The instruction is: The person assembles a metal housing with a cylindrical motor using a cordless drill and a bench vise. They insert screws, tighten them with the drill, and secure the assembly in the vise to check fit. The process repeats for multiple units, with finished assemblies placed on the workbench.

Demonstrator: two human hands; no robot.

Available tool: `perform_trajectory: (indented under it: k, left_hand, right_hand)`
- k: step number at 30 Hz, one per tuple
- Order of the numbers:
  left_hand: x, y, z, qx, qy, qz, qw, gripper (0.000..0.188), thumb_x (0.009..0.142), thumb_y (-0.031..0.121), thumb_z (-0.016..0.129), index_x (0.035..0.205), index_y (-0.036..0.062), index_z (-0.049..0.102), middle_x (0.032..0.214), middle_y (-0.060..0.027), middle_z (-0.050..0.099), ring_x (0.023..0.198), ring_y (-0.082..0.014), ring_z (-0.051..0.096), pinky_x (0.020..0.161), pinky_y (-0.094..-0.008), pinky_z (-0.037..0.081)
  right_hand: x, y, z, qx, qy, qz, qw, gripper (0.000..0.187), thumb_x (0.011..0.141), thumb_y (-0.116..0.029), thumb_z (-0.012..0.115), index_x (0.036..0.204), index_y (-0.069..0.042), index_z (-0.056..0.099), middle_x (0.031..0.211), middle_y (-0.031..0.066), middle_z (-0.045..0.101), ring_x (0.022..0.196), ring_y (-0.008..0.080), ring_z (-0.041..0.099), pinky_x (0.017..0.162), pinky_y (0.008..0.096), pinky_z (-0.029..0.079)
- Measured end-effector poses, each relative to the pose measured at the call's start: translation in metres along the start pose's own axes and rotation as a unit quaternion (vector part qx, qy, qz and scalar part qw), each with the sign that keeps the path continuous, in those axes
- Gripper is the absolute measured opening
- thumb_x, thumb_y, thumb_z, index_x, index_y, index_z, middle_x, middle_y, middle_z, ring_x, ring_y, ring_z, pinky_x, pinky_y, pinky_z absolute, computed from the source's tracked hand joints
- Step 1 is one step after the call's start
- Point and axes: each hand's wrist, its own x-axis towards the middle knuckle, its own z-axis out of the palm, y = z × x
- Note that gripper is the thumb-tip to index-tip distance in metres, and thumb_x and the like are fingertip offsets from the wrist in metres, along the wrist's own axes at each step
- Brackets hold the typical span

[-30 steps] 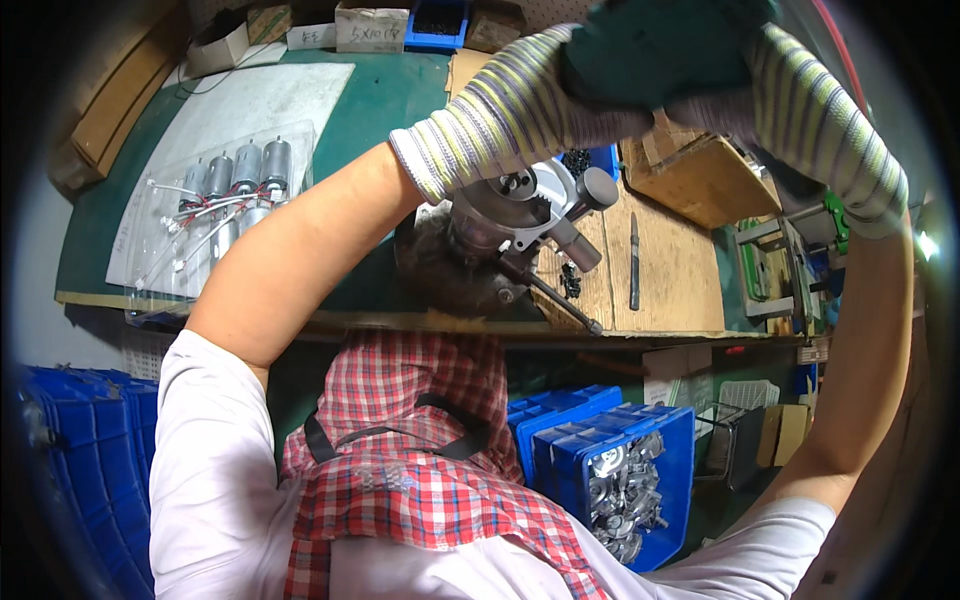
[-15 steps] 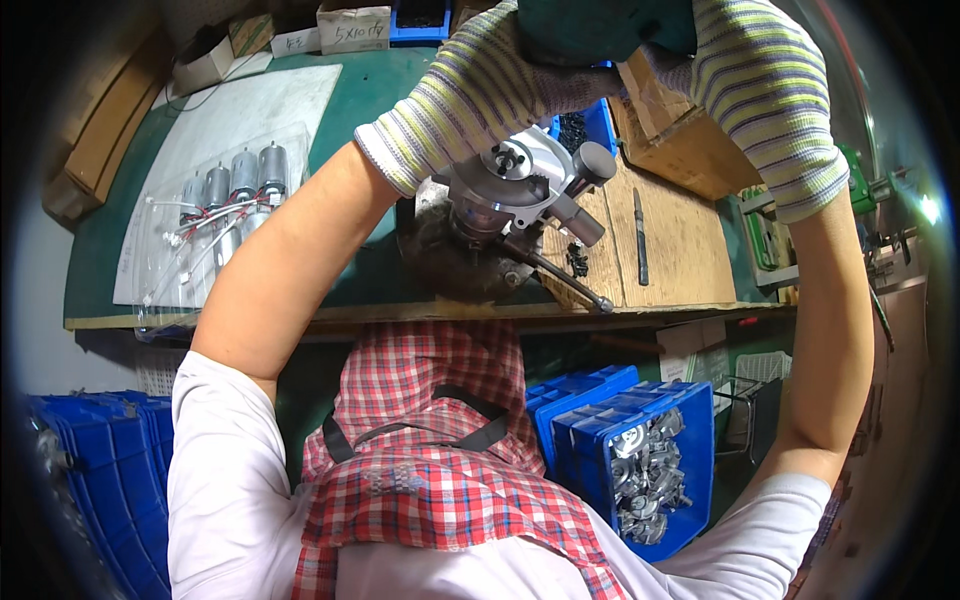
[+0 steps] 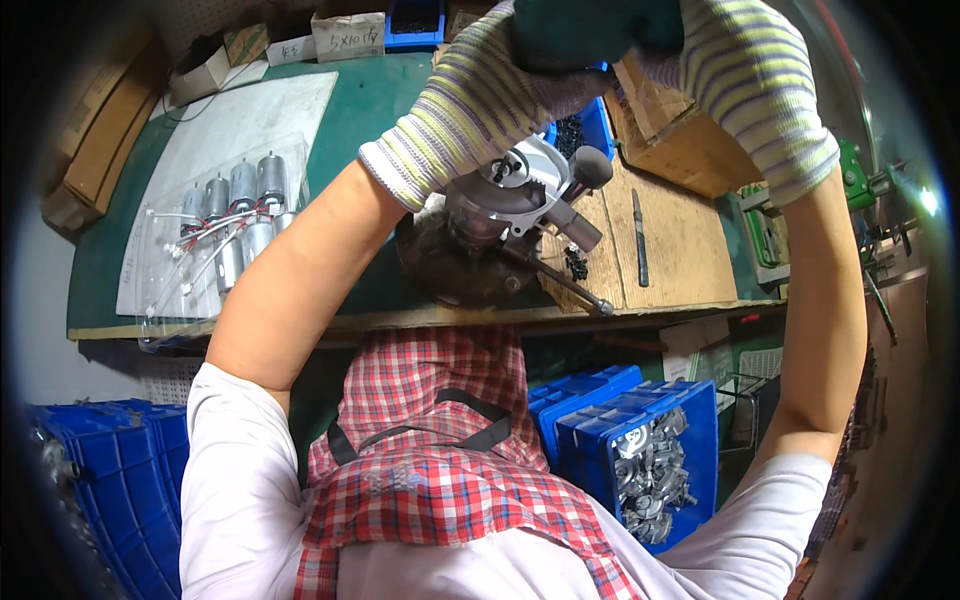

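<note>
Both of my hands are raised high and close, in striped knit gloves. My left hand (image 3: 478, 105) comes in from the left and my right hand (image 3: 752, 85) from the right. Between them, at the top edge, is a dark green shape (image 3: 595, 35), too near and dim to name. The fingers are hidden, so I cannot tell whether they grip it. Below my left hand, a silver-grey metal housing (image 3: 545, 190) sits on a dark round base (image 3: 465, 270); neither hand visibly touches it. A lever with a rounded end (image 3: 570, 285) sticks out toward the bench's front edge.
On the left, silver motors (image 3: 243, 185) with wires lie on clear plastic. A knife-like tool (image 3: 640, 240) and small black parts (image 3: 576, 262) lie on a wooden board (image 3: 690, 260). A cardboard box (image 3: 690, 145) stands behind. Below the bench, a blue crate (image 3: 590, 425) holds metal parts.
My forearms and gloved hands have shifted slightly, the right one a little leftward. The dark green shape stays between them. The things on the bench look unmoved.
</note>
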Motion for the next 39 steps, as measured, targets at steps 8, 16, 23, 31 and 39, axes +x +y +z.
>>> perform_trajectory:
  k: [8,16,23,31,39]
  left_hand:
    - [0.003,0.043,-0.019,-0.337,-0.183,-0.058,0.922,0.045,0.087,0.005,0.074,0.126,0.0032,0.051,0.105,-0.0104,0.067,0.094,-0.02,0.067,0.076,-0.0324,0.061]
    - [0.009,-0.001,0.025,0.473,0.132,0.224,0.842,0.043,0.086,0.007,0.072,0.123,0.0023,0.051,0.105,-0.0122,0.067,0.093,-0.0252,0.068,0.081,-0.0352,0.059]
    - [0.0,0.004,0.036,0.182,0.191,0.058,0.963,0.053,0.079,0.018,0.081,0.12,-0.0005,0.052,0.102,-0.0132,0.067,0.09,-0.0259,0.067,0.081,-0.0358,0.057]
    - [0.022,0.052,0.022,0.18,0.066,0.161,0.968,0.037,0.083,0.018,0.08,0.115,0.005,0.064,0.104,-0.0097,0.069,0.092,-0.0195,0.069,0.085,-0.0348,0.061]
    - [0.016,-0.004,0.038,-0.113,0.022,0.067,0.991,0.046,0.087,0.008,0.074,0.128,0.003,0.054,0.117,-0.01,0.066,0.107,-0.022,0.065,0.095,-0.0353,0.056]
  right_hand:
    - [0.007,-0.019,-0.035,0.488,-0.078,0.255,0.831,0.011,0.093,-0.012,0.063,0.1,-0.003,0.062,0.084,0.0113,0.068,0.07,0.016,0.057,0.068,0.0239,0.052]
    - [-0.014,-0.005,0.03,0.568,0.018,0.115,0.815,0.035,0.102,-0.017,0.057,0.132,0.0,0.05,0.12,0.013,0.057,0.104,0.0163,0.051,0.098,0.0305,0.047]
    - [-0.017,-0.013,0.09,0.687,0.176,0.119,0.695,0.029,0.102,-0.015,0.051,0.126,0.001,0.054,0.11,0.011,0.058,0.097,0.0187,0.053,0.089,0.0345,0.05]
    - [-0.022,0.02,0.064,0.387,0.179,0.053,0.903,0.022,0.099,-0.01,0.049,0.117,0.001,0.056,0.099,0.0103,0.057,0.088,0.0202,0.052,0.082,0.0347,0.05]
    - [-0.034,0.015,0.067,0.221,0.186,-0.017,0.957,0.017,0.095,-0.005,0.047,0.107,0.002,0.057,0.088,0.0095,0.056,0.08,0.0216,0.052,0.076,0.0348,0.05]
